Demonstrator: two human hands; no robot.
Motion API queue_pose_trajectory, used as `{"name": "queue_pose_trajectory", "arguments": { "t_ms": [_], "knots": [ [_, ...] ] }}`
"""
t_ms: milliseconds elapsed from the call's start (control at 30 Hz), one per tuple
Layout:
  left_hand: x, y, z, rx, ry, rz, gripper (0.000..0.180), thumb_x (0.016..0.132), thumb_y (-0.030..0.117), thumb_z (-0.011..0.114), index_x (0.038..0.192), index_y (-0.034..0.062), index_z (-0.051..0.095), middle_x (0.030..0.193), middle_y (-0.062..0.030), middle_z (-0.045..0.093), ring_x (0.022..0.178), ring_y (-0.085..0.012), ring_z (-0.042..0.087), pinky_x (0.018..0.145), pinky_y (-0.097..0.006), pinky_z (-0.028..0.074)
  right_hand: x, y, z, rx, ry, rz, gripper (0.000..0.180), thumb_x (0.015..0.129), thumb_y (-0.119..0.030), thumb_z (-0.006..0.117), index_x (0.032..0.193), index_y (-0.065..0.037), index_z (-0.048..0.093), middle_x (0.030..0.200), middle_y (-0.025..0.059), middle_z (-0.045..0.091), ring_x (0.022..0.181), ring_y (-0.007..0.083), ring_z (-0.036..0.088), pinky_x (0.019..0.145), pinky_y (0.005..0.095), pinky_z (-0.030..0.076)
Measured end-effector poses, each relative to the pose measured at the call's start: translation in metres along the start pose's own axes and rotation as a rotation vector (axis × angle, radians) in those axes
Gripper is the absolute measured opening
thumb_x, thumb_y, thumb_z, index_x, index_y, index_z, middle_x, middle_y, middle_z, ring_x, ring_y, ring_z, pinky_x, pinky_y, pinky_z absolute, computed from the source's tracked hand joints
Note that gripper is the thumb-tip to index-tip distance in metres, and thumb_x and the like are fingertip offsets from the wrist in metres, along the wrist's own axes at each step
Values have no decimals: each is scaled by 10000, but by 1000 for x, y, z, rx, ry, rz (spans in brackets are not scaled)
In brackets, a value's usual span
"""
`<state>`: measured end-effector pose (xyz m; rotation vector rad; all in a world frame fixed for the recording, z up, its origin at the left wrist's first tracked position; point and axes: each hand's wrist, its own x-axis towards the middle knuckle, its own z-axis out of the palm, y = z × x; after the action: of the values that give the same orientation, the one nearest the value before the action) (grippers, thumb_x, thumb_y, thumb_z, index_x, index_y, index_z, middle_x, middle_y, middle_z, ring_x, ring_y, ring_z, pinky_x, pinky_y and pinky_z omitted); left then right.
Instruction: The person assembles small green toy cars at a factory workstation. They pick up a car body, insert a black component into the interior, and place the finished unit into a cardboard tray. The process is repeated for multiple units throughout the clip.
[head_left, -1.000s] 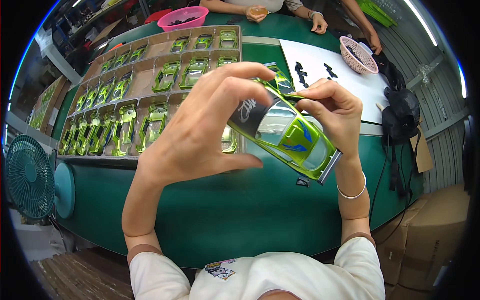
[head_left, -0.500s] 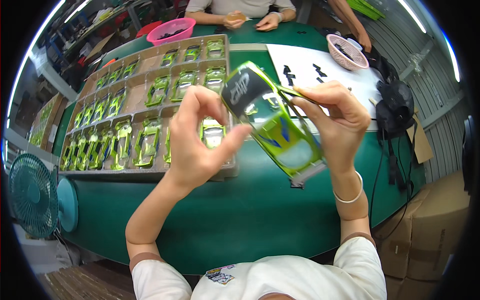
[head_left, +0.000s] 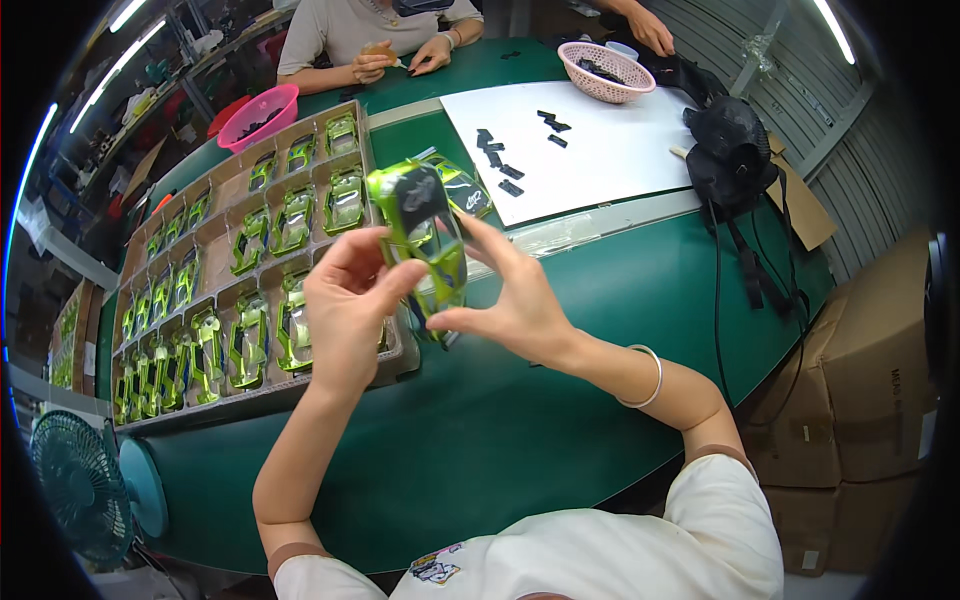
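A bright green toy car body (head_left: 418, 200) with a black panel and clear windows is held up over the table, slightly blurred. My left hand (head_left: 345, 300) pinches its left side between thumb and fingers. On the other side my right hand (head_left: 515, 300) grips the lower right edge, thumb in front and fingers behind. Just behind it, another green car body (head_left: 465, 190) lies on the table. To the left, a divided tray (head_left: 215, 285) holds several similar green car bodies; my left hand is over its right end.
Small black parts (head_left: 495, 155) lie on a white sheet (head_left: 620, 150), with a pink woven basket (head_left: 605, 75) at its far edge. A pink bowl (head_left: 262, 115) stands beyond the tray. Black bag (head_left: 735, 140) at right, fan (head_left: 80, 490) at left. Two co-workers' hands are across the table.
The car body has moved left toward the tray and been turned more upright. My right hand has moved left with it. The view has swung right, and the other car body behind now shows.
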<state>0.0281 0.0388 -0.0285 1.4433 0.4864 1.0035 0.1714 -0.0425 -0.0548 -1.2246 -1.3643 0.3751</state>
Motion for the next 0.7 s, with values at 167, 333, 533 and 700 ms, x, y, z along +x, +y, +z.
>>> {"name": "queue_pose_trajectory", "arguments": {
  "t_ms": [167,333,533,700],
  "knots": [
    [2,-9,42,349,-165,116,238,688,22,704,916,14,637,811,-53,645,698,-92,604,648,-217,483,-12,1,-15,355,-182,297,729,635,-134,778,1231,14,386,1103,129,543,1073,237,513,901,344,415],
    [16,-13,73,138,-334,55,261,682,5,708,925,-5,614,825,-68,653,720,-102,621,659,-233,504,-21,15,-51,612,116,328,745,627,10,754,1248,-34,345,1100,91,512,1073,205,496,926,341,426],
    [21,-17,111,54,-538,-4,269,683,-27,699,921,-55,576,1031,-99,607,755,-108,622,678,-238,516,-41,16,-97,477,-2,406,714,662,37,714,1263,16,329,1160,100,482,1070,190,506,887,330,467],
    [33,-26,133,207,-520,47,213,712,69,703,876,-29,610,866,-94,651,718,-109,627,627,-240,503,-46,20,-111,628,141,451,646,711,48,645,1269,10,320,1174,122,482,1126,211,479,931,339,433]
  ]
}}
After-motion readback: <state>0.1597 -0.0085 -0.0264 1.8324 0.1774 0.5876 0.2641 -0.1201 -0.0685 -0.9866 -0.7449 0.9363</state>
